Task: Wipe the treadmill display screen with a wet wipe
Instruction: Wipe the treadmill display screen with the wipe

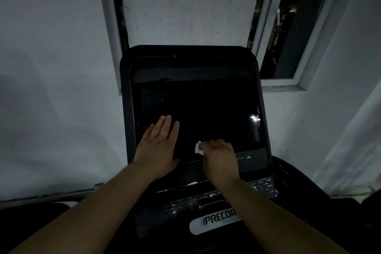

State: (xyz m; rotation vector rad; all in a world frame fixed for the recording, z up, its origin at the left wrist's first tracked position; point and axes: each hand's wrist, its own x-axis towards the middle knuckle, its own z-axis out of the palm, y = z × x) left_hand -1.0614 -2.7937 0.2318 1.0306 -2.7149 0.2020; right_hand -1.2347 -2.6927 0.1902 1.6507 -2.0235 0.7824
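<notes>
The treadmill's dark display screen (206, 113) fills the middle of the head view, tilted up toward me. My left hand (158, 144) lies flat on the screen's lower left part, fingers straight and together. My right hand (218, 159) is at the screen's lower edge, fingers curled round a small white wet wipe (199, 148). The wipe sticks out to the left of the fingers and touches the glass.
Below the screen is a grey keypad panel (263, 187) and a white brand badge (216, 220). A white wall and a window frame (268, 27) stand behind the console. A dark handrail (292, 173) curves off at the right.
</notes>
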